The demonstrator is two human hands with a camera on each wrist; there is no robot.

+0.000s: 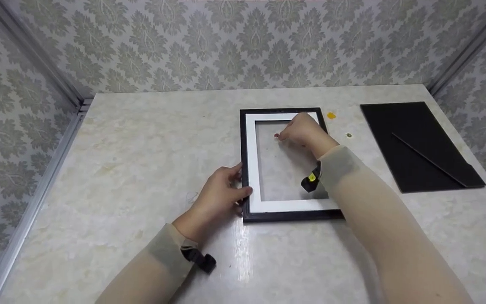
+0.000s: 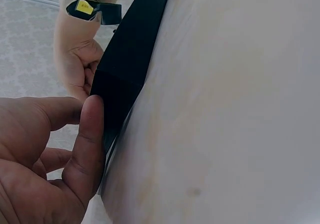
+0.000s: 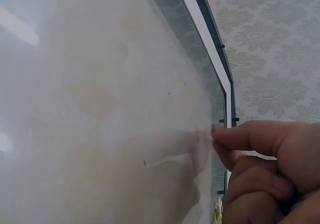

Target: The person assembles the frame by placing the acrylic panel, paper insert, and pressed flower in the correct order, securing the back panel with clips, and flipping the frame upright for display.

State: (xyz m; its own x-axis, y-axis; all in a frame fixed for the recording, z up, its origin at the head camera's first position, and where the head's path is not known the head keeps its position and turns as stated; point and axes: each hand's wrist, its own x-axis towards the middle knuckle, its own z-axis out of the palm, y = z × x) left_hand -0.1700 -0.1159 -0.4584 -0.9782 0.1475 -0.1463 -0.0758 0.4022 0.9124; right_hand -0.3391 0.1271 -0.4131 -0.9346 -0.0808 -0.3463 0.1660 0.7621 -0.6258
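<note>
Head view, right hand [image 1: 304, 130] pinching red piece [image 1: 276, 135], yellow label [image 1: 311, 177] illegible

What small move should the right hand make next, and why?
Probably lower the small red piece onto the surface inside the white border: the right hand pinches it over that area, apparently not yet touching, while the left hand holds the black frame.
</note>
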